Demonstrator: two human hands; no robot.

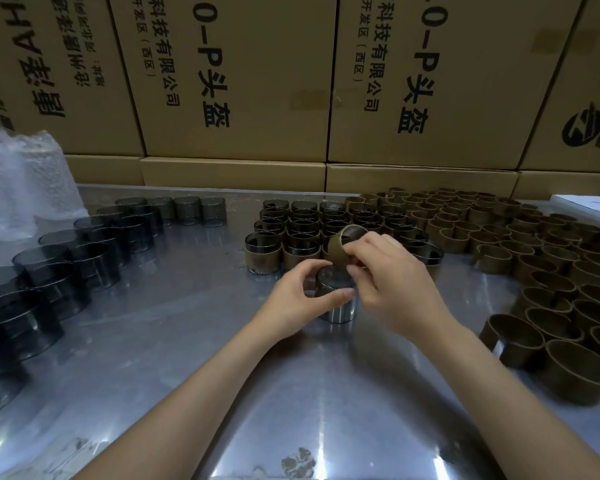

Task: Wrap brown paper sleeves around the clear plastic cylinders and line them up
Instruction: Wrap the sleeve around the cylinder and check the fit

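Note:
A clear plastic cylinder [336, 308] stands upright on the shiny metal table [187, 323] at the centre. My left hand [302, 292] grips it around the rim with thumb and fingers. Just above it, tilted, a brown paper sleeve [343, 249] is pinched in my right hand [388, 282], its lower edge close to the cylinder's top. Behind the hands, several sleeved cylinders [291, 233] stand in neat rows. Bare clear cylinders [84, 251] line the left side.
Many empty brown sleeves [534, 258] cover the right side of the table. A bag of clear plastic [21, 181] sits at the far left. Cardboard boxes [239, 81] wall off the back edge. A white box corner [589, 204] shows at the far right.

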